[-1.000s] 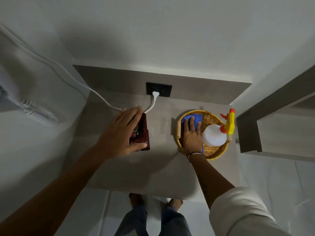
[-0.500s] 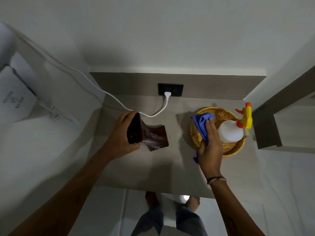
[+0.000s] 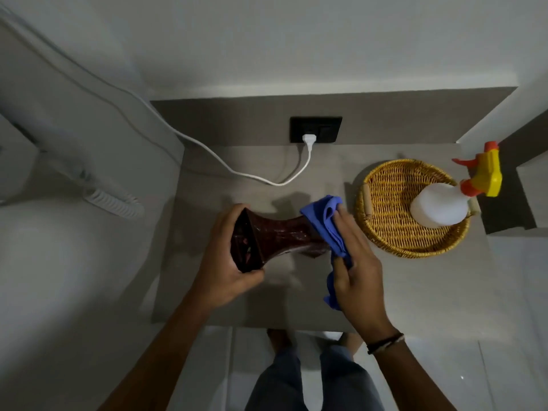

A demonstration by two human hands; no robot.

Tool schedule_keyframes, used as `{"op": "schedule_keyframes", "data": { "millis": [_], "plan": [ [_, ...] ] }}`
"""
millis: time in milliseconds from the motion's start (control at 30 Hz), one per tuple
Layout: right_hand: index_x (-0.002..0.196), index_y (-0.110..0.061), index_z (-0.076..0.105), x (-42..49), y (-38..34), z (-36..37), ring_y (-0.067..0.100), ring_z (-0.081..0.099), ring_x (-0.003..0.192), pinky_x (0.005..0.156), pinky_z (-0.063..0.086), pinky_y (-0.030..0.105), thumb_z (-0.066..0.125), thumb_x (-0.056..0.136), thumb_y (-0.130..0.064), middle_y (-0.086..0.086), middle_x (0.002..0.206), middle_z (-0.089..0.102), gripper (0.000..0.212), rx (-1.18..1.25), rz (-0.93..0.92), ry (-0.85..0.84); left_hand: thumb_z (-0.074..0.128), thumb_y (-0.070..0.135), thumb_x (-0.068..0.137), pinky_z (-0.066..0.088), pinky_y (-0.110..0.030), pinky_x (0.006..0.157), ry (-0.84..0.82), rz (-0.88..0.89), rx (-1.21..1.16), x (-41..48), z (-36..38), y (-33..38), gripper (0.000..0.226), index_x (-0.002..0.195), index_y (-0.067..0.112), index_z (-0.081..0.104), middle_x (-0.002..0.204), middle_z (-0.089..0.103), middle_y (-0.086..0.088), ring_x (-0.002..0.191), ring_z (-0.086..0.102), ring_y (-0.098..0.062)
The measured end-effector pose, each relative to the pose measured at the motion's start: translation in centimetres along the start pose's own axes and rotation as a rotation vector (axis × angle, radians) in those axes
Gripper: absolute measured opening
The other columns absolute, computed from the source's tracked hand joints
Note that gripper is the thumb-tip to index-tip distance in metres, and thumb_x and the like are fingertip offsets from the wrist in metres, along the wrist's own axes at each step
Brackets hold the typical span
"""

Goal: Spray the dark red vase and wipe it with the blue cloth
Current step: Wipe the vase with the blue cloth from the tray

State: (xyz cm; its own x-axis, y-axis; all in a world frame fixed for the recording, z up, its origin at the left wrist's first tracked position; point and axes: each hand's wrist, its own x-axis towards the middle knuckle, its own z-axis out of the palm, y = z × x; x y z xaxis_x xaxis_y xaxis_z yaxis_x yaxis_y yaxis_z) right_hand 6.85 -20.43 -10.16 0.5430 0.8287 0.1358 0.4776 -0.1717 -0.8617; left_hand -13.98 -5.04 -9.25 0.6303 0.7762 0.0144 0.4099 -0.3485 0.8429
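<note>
Gripping the tipped vase (image 3: pixel 284 232), hands press blue cloth (image 3: pixel 326 226) against it.

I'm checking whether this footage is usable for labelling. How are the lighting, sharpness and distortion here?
Head view: dim, flat lighting; soft shadows on the shelf behind the dark red vase; no glare; wide-angle bending at the edges; slight softness on the blue cloth, while the basket weave stays crisp.

Left hand (image 3: pixel 228 262) grip closed around the mouth end of the dark red vase (image 3: pixel 281 237), held on its side above the desk (image 3: pixel 415 286). Right hand (image 3: pixel 355 268) presses the blue cloth (image 3: pixel 326 223) against the vase's far end, opposite that grip. Spray bottle (image 3: pixel 441 206) stands in the wicker basket (image 3: pixel 388 232), right of the cloth grip.
</note>
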Motion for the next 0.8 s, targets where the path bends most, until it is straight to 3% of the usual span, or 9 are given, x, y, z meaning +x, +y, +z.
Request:
{"op": "schedule_keyframes", "data": {
  "millis": [133, 200, 267, 367, 433, 567, 667, 733, 800],
  "plan": [
    [0.160, -0.004, 0.040, -0.4, -2.8, 3.8, 0.020, 0.034, 0.161, 0.132, 0.032, 0.037, 0.054, 0.092, 0.021, 0.009, 0.171, 0.036, 0.074, -0.028, -0.143, -0.159, 0.082, 0.033, 0.061, 0.041, -0.020, 0.112, 0.011, 0.063, -0.042, 0.2, 1.1, 0.5, 0.106, 0.157, 0.021, 0.038, 0.147, 0.045, 0.009, 0.140, 0.051, -0.019],
    [0.164, -0.007, 0.035, -1.6, -2.9, 5.6, 0.025, 0.031, 0.162, 0.134, 0.026, 0.038, 0.052, 0.096, 0.013, 0.008, 0.174, 0.033, 0.073, -0.105, -0.248, -0.212, 0.082, 0.037, 0.061, 0.041, -0.024, 0.114, 0.014, 0.067, -0.027, 0.4, 1.3, 0.6, 0.105, 0.156, 0.019, 0.040, 0.147, 0.045, 0.005, 0.140, 0.051, -0.024],
    [0.165, -0.011, 0.031, -1.6, -1.2, 5.2, 0.029, 0.031, 0.162, 0.133, 0.027, 0.039, 0.057, 0.094, 0.013, 0.007, 0.175, 0.028, 0.079, -0.243, -0.289, -0.237, 0.079, 0.038, 0.059, 0.040, -0.018, 0.113, 0.017, 0.055, 0.005, 0.3, 0.9, 0.7, 0.107, 0.157, 0.013, 0.043, 0.150, 0.045, 0.002, 0.141, 0.051, -0.025],
    [0.164, -0.012, 0.033, -0.4, 1.7, 2.0, 0.032, 0.024, 0.163, 0.128, 0.037, 0.053, 0.067, 0.091, 0.015, 0.002, 0.174, 0.020, 0.085, -0.419, -0.034, -0.245, 0.076, 0.036, 0.057, 0.045, -0.021, 0.111, -0.010, 0.037, -0.002, 0.3, 0.8, 1.3, 0.110, 0.160, 0.015, 0.043, 0.153, 0.043, 0.002, 0.142, 0.051, -0.023],
    [0.163, -0.011, 0.034, 0.0, 1.5, 1.0, 0.033, 0.023, 0.164, 0.126, 0.039, 0.054, 0.067, 0.090, 0.017, 0.005, 0.174, 0.021, 0.085, -0.417, 0.050, -0.247, 0.077, 0.035, 0.057, 0.048, -0.024, 0.111, -0.020, 0.053, 0.004, 1.0, 1.0, 2.0, 0.110, 0.160, 0.017, 0.043, 0.153, 0.043, 0.003, 0.141, 0.051, -0.022],
    [0.164, -0.009, 0.036, -2.2, -4.1, 4.2, 0.028, 0.030, 0.163, 0.131, 0.032, 0.044, 0.043, 0.094, 0.004, 0.008, 0.175, 0.029, 0.072, -0.118, -0.138, -0.162, 0.080, 0.040, 0.059, 0.047, -0.037, 0.115, -0.029, 0.056, -0.009, 1.4, 1.7, 1.9, 0.107, 0.158, 0.017, 0.044, 0.154, 0.047, -0.001, 0.142, 0.052, -0.024],
    [0.166, -0.016, 0.032, -3.0, -5.5, 5.0, 0.021, 0.026, 0.164, 0.134, 0.025, 0.035, 0.041, 0.098, 0.003, 0.003, 0.176, 0.027, 0.071, -0.038, -0.242, -0.237, 0.081, 0.045, 0.062, 0.047, -0.042, 0.117, -0.016, 0.025, -0.063, 0.8, 1.6, 1.2, 0.102, 0.153, 0.025, 0.038, 0.155, 0.049, -0.007, 0.142, 0.052, -0.023],
    [0.163, -0.015, 0.035, -2.5, -3.2, 3.6, 0.008, 0.021, 0.164, 0.133, 0.027, 0.037, 0.042, 0.099, 0.004, 0.002, 0.175, 0.023, 0.067, -0.088, -0.142, -0.262, 0.080, 0.044, 0.061, 0.048, -0.037, 0.114, -0.011, 0.039, -0.024, 0.4, 1.4, 0.7, 0.106, 0.157, 0.021, 0.040, 0.156, 0.046, -0.008, 0.142, 0.052, -0.030],
    [0.161, -0.012, 0.035, -1.7, -0.5, 1.6, 0.012, 0.019, 0.164, 0.131, 0.031, 0.045, 0.053, 0.099, 0.009, -0.001, 0.172, 0.019, 0.068, -0.220, 0.062, -0.276, 0.078, 0.041, 0.059, 0.051, -0.034, 0.109, 0.000, 0.026, 0.007, 0.3, 1.3, 0.8, 0.110, 0.160, 0.017, 0.042, 0.154, 0.043, -0.002, 0.139, 0.052, -0.032]
  ]
}}
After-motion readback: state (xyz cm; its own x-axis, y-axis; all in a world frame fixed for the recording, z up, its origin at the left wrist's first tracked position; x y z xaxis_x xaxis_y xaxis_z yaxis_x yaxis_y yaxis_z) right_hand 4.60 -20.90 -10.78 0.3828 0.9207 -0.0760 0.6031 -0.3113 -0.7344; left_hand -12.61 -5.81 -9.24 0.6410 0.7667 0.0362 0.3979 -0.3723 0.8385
